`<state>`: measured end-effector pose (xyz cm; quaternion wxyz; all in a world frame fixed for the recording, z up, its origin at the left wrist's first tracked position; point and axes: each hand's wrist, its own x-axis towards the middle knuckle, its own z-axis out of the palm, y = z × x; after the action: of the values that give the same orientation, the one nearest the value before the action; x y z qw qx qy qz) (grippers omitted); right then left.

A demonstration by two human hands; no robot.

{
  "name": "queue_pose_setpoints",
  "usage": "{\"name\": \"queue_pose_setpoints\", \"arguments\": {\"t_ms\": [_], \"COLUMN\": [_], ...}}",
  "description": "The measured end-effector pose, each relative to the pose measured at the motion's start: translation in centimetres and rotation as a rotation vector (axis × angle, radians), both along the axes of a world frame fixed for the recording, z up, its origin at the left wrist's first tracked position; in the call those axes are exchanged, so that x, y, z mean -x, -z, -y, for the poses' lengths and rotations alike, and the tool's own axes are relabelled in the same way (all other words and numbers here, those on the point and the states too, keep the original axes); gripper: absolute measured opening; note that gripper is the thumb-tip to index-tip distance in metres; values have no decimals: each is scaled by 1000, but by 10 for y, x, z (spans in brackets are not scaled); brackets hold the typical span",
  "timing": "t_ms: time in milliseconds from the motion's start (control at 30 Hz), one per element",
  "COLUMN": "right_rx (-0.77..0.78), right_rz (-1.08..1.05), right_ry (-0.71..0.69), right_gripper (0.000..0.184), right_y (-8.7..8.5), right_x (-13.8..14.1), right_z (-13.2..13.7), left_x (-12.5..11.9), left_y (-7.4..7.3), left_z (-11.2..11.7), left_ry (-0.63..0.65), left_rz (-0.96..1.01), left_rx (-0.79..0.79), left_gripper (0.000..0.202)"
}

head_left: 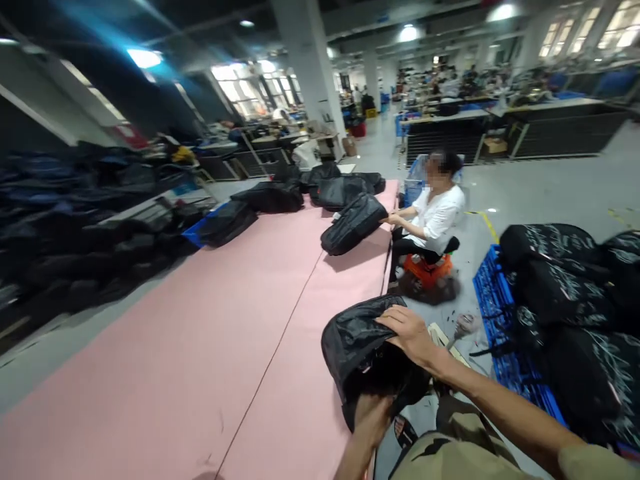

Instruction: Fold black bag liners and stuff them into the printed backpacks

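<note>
A long desk covered in pale pink sheeting [200, 320] runs from the lower left of the frame up toward the centre, a thin seam line down its length. The room is a large factory hall with white pillars, ceiling lamps and bright windows along the top of the frame; rows of work benches stand in the upper right. Dark heaps of bags [60, 227] fill the left edge. Several glossy black fabric bags [345, 190] lie at the desk's far end, and a seated person in a white shirt [435, 217] at the desk's right side holds another black bag [353, 223]. Blue plastic crates loaded with black patterned bags [565, 293] stand on the grey floor at the right.

At the lower centre, on the desk's near right edge, lies a crumpled black shiny fabric bag [353, 340], its mouth turned toward the bottom of the frame. The right hand [407, 330] rests flat on its top, fingers spread, not clenched. The left hand [373, 413] reaches into the bag's opening from below; its fingers are hidden, so its grip cannot be told.
</note>
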<state>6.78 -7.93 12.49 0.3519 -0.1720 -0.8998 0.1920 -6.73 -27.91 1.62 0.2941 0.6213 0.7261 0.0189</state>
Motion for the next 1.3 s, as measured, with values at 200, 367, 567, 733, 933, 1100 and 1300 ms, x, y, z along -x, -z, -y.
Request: {"name": "queue_pose_setpoints", "arguments": {"t_ms": [200,367,567,733,933,1100,1300], "right_rx": [4,-9,-24,148,615,1073,1165], "right_rz": [-107,-165,-165,-147,59,81,23], "right_ry": [365,686,801,734,519,348,344], "right_gripper": [23,24,25,34,46,63,77], "right_y": [17,19,31,50,62,101,164], "right_x": [-147,-224,-259,-262,-237,-197,-145], "right_z": [30,55,32,-21,-125,-206,-236], "left_x": [-63,-93,-132,-129,-95,-84,-84], "left_y": [21,-20,-41,-5,-7,-2,3], "left_z": [-9,-54,-145,-204,-244,-289,-312], "left_ry": [391,652,325,197,-70,-458,-763], "left_rz": [150,284,151,271,592,830,1275], "left_rx": [-155,-1020,-1014,-1025,-699,-330,182], "left_gripper": [51,47,86,85,55,37,50]}}
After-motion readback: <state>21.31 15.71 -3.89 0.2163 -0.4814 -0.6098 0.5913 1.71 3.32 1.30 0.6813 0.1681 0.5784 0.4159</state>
